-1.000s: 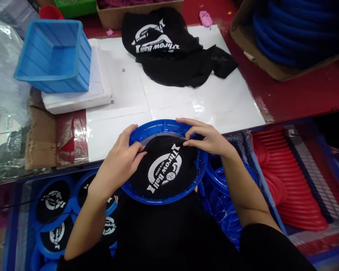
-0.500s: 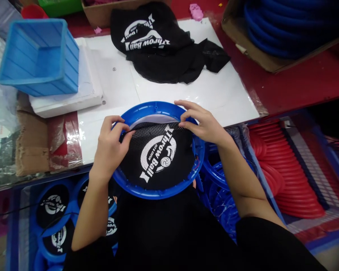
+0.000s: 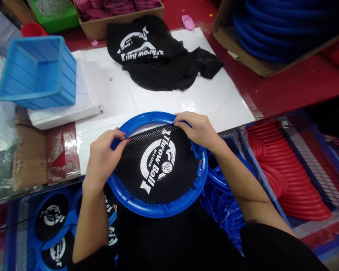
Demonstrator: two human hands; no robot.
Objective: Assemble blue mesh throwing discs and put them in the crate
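A blue plastic ring rests against the table's front edge, tilted toward me. Black mesh fabric printed "Throw Ball" spans most of it, leaving a gap at the far side where white shows through. My left hand pinches the mesh's upper left edge beside the rim. On the upper right, my right hand pinches the same edge with thumb and fingers, near the rim. The mesh edge runs taut between both hands. Small coloured wires show on the ring's right inner side.
More black printed mesh pieces lie on the white board. A light blue bin stands at left on a white box. Blue rings fill a carton at right. Below are crates with red rings and mesh-covered blue rings.
The mesh edge has been drawn straighter and tighter across the ring. My right hand has moved slightly left along it. The whole view has shifted a little, with the table lower in the picture.
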